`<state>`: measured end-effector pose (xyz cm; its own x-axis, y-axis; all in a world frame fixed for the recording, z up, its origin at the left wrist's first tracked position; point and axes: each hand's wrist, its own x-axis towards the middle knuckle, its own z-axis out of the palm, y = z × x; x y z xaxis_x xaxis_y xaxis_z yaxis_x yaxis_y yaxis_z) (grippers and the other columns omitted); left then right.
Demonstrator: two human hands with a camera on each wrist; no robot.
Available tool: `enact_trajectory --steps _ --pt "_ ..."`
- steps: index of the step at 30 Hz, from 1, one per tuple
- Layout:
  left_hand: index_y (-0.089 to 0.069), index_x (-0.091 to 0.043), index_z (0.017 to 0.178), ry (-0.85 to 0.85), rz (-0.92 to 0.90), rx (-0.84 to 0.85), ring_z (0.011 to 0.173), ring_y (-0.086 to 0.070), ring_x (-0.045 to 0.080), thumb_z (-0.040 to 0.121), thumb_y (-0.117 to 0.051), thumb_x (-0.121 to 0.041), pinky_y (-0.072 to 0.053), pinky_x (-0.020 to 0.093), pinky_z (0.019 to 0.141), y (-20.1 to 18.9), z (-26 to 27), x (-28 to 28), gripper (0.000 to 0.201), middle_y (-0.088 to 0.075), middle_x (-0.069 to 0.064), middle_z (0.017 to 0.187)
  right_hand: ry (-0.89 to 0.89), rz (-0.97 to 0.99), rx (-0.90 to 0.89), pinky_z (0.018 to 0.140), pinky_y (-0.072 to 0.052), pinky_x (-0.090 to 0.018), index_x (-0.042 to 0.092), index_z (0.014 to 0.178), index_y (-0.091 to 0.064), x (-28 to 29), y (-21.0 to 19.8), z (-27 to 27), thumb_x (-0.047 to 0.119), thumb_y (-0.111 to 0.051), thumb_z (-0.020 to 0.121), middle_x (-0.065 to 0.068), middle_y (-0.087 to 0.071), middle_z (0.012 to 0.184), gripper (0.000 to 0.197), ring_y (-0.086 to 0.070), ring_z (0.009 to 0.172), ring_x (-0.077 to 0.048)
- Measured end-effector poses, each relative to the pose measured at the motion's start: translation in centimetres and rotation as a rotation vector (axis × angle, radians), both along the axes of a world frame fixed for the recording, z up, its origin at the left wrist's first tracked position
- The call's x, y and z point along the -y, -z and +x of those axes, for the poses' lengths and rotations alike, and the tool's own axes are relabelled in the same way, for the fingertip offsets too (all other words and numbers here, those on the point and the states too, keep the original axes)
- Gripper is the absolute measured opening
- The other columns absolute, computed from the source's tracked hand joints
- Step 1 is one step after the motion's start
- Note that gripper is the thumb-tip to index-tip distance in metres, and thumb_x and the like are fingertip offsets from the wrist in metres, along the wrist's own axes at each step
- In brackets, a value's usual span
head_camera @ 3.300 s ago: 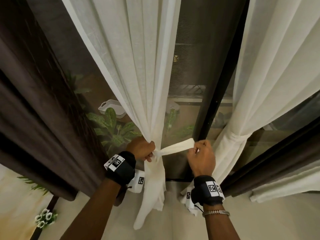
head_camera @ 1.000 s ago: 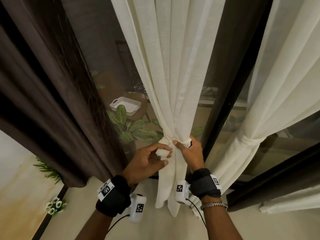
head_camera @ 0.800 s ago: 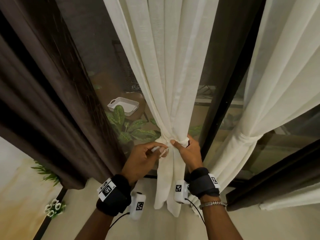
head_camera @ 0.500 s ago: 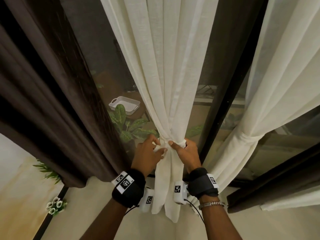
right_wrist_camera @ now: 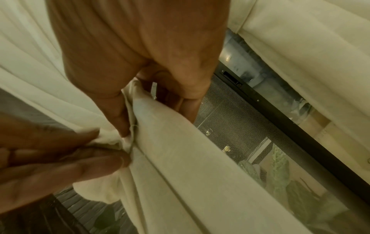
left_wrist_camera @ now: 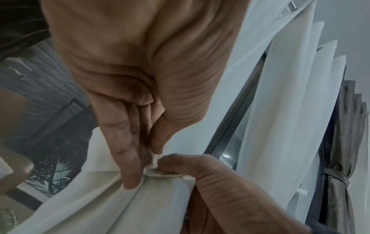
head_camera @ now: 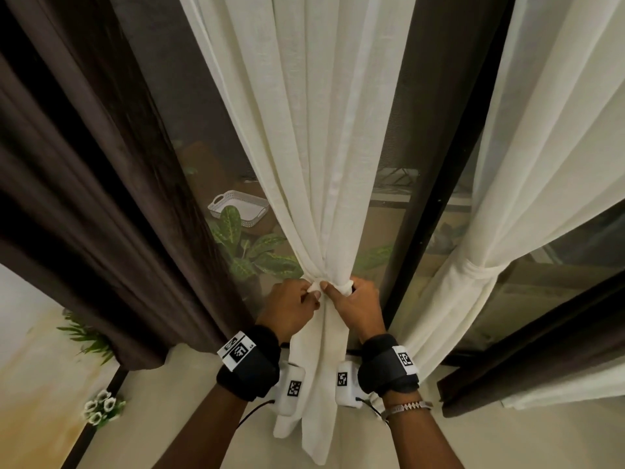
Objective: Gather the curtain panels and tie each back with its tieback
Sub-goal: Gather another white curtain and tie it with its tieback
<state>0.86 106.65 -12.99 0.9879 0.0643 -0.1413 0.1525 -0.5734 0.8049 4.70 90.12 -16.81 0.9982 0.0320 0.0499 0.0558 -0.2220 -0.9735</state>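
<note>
The cream sheer curtain panel [head_camera: 314,157] is gathered to a narrow waist in front of the window glass. Tieback [head_camera: 340,286] – a cream fabric band – wraps this waist. Left hand [head_camera: 291,308] grip: thumb and fingers closed, pinching the tieback end at the front. Right hand [head_camera: 356,308] grip: fingers curled round the band's right side, thumb pressed at the front. A second sheer panel [head_camera: 480,275] hangs to the right, already tied back.

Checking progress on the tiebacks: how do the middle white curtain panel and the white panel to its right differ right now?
The middle panel has both hands at its band: left hand and right hand pinch the tieback. The right panel is untouched, its band already cinched. Both are white and gathered.
</note>
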Motion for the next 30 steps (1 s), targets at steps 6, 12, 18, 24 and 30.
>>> enact_trajectory --steps 6,12,18,24,30 --pt "-0.079 -0.010 0.089 -0.054 0.095 0.010 0.086 -0.079 0.022 0.097 -0.062 -0.035 -0.064 0.047 0.086 0.3 0.2 -0.3 0.032 -0.082 0.004 0.083 -0.009 -0.031 0.041 0.065 -0.052 -0.006 0.022 0.095 -0.080 0.0 -0.3 -0.4 0.023 -0.087 0.088 0.028 -0.071 0.083 0.010 -0.069 0.076 0.017" --pt "-0.076 -0.013 0.078 -0.045 0.151 0.020 0.084 -0.077 0.027 0.093 -0.062 -0.041 -0.064 0.048 0.082 0.3 0.7 0.0 0.035 -0.078 0.006 0.078 -0.017 -0.052 0.039 0.060 -0.056 -0.020 0.026 0.077 -0.078 -0.2 -0.6 -0.7 0.026 -0.089 0.084 0.013 -0.078 0.076 0.014 -0.070 0.071 0.004" --pt "-0.072 -0.013 0.099 0.103 0.176 -0.069 0.107 -0.070 0.031 0.085 -0.051 -0.032 -0.058 0.050 0.097 -1.0 0.9 0.4 0.032 -0.074 0.010 0.109 -0.131 -0.047 0.055 0.075 -0.060 -0.028 0.029 0.089 -0.081 0.0 -1.4 -0.9 0.027 -0.086 0.088 0.012 -0.080 0.089 0.005 -0.073 0.084 0.000" --pt "-0.072 -0.021 0.101 0.108 0.023 -0.132 0.105 -0.072 0.030 0.091 -0.055 -0.039 -0.058 0.049 0.097 -1.5 0.9 -0.1 0.027 -0.076 0.007 0.106 -0.336 -0.310 0.034 0.103 -0.056 -0.033 0.022 0.133 -0.072 0.7 -2.2 -0.8 0.017 -0.069 0.089 0.001 -0.070 0.130 0.044 -0.066 0.117 -0.014" --pt "-0.075 -0.018 0.080 -0.141 0.063 -0.044 0.072 -0.080 0.021 0.092 -0.046 -0.083 -0.063 0.045 0.087 -5.0 0.7 -3.6 0.073 -0.080 -0.003 0.071 -0.483 -0.340 -0.100 0.108 -0.042 -0.023 0.032 0.150 -0.055 3.3 -6.4 -0.1 0.027 -0.081 0.092 0.013 -0.041 0.147 0.064 -0.044 0.139 -0.012"
